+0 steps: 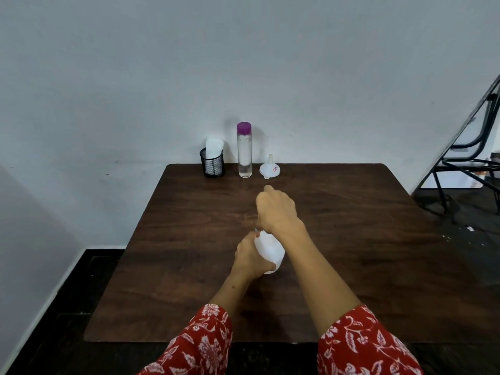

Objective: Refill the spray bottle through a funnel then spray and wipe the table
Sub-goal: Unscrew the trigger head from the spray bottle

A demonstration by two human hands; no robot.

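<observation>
My left hand point(250, 257) grips the white spray bottle point(270, 251) around its body, above the middle of the dark wooden table point(351, 253). The bottle is tilted away from me. My right hand point(276, 208) is curled over the bottle's top, which it hides. A white funnel point(269, 169) lies mouth down at the table's far edge. Left of it stands a clear bottle with a purple cap point(244, 150), holding clear liquid. A white cloth point(214, 146) sticks out of a black mesh cup point(212, 165) further left.
The table stands against a pale wall. A black metal chair frame point(465, 158) is on the floor to the right. Dark floor runs along the table's left and near sides.
</observation>
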